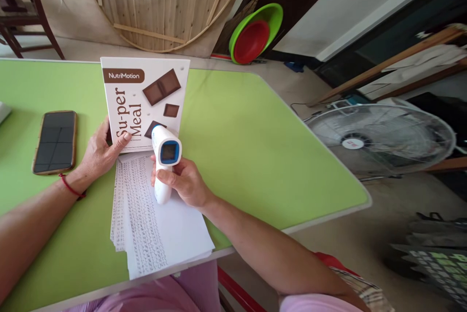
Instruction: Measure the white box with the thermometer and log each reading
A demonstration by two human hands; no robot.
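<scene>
My left hand (pixel 101 149) grips the lower left edge of a white box (pixel 164 66) printed "NutriMotion Su-per Meal" with chocolate pieces, its thumb across the front. The box stands upright on the table, its printed face toward me. In my right hand (pixel 188 183) is a white and blue infrared thermometer (pixel 162 190), fingers wrapped round its handle. Its small screen faces me and looks dark; its front end points toward the box and covers part of the lower print. Beneath both lie sheets of handwritten paper (pixel 182 239), loosely stacked at the table's front edge.
A phone (pixel 55 142) in a brown case lies left of my left hand on the green table (pixel 262 156). Past the table's right edge stands a large fan (pixel 379 139). Green (pixel 273 15) and red basins (pixel 251 42) lean by the far wall; a dark chair (pixel 27 20) is at far left.
</scene>
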